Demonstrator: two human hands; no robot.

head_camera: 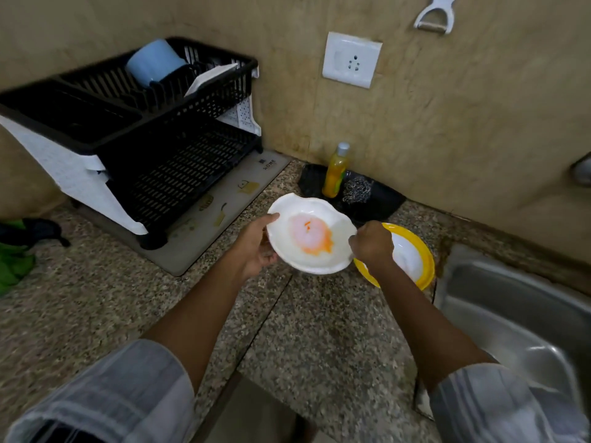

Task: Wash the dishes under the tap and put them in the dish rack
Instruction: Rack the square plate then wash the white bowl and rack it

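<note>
Head view: white scalloped plastic plate (311, 233), stained orange, held above the speckled granite desk (128, 298); left hand (257, 244) fingers curl under its rim, right hand (371, 243) fingers pinch the opposite edge. Best kept level while carried to the steel sink (511, 302). Count: one yellow-rimmed plate (415, 254), one black dish rack (179, 148) holding one blue cup (155, 62).

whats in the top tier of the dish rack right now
The dish rack's top tier holds a light blue cup lying tilted and a white plate standing slanted in the slots. The rack wall hides the plate's lower part and anything lower down.
</note>
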